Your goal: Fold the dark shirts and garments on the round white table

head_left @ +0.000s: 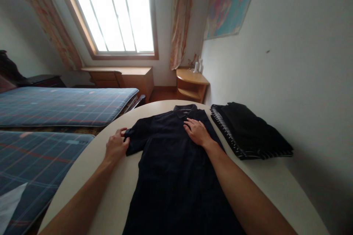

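Note:
A dark navy polo shirt (171,169) lies spread on a pale round table (110,187), its collar at the far end. One short sleeve sticks out to the left; on the right side no sleeve shows. My left hand (117,145) pinches the hem of that left sleeve between thumb and fingers. Flat on the shirt's upper chest, just below the collar, rests my right hand (196,131), its fingers apart. The shirt's bottom runs out of view at the near edge.
Right of the shirt sits a stack of folded dark clothes (248,130), some striped, close to the white wall. Plaid mattresses (63,106) lie to the left. Beyond the table stand a wooden desk (135,70) and a small corner shelf (193,77) under a bright window.

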The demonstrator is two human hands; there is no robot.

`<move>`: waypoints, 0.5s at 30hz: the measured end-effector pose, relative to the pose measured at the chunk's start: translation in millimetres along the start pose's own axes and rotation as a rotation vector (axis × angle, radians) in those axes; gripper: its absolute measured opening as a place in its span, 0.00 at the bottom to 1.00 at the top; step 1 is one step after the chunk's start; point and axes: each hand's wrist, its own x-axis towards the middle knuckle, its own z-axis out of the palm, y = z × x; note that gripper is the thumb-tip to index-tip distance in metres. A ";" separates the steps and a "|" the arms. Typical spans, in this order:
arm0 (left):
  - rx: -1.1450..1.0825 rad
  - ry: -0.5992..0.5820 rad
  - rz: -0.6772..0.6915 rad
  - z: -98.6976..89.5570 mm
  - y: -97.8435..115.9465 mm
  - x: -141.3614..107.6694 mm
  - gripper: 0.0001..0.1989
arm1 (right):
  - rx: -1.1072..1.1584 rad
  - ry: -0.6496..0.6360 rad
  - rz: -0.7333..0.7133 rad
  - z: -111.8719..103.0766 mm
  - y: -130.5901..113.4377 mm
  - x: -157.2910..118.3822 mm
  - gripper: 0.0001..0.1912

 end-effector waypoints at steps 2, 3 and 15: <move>-0.093 0.028 -0.004 -1.1 3.9 -2.0 0.23 | 0.002 -0.003 -0.001 0.2 0.0 0.0 0.22; -0.146 0.053 0.003 -2.1 7.0 -3.1 0.22 | 0.003 -0.005 -0.001 0.4 0.1 0.1 0.22; -0.229 -0.117 0.769 -18.3 68.6 -48.5 0.17 | 0.007 0.002 -0.005 3.6 1.6 0.8 0.21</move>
